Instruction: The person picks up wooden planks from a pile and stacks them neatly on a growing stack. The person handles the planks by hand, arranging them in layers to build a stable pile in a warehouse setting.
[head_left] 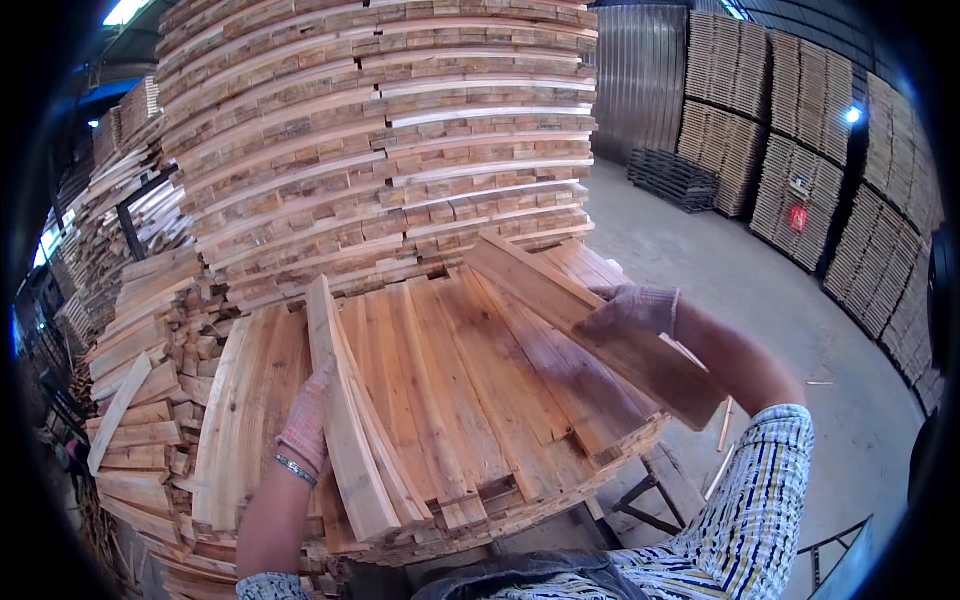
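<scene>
In my right hand (632, 308), gloved in pale knit, is a wide wooden board (525, 278). The board is tilted above the right side of a stack of planks (440, 385), its near end reaching past the stack's edge. My left hand (310, 408), also gloved and with a bracelet at the wrist, grips the left side of another wooden board (345, 430). That board stands partly on its edge on the stack, with a thin strip close against its right side. Some fingers of both hands are hidden behind the boards.
A tall pile of layered planks (390, 130) rises right behind the stack. Loose boards (140, 440) lie heaped at the left. Concrete floor (720, 270) runs along the right, with stacked timber bundles (800, 190) beyond. A dark metal frame (650, 500) stands below the stack's right edge.
</scene>
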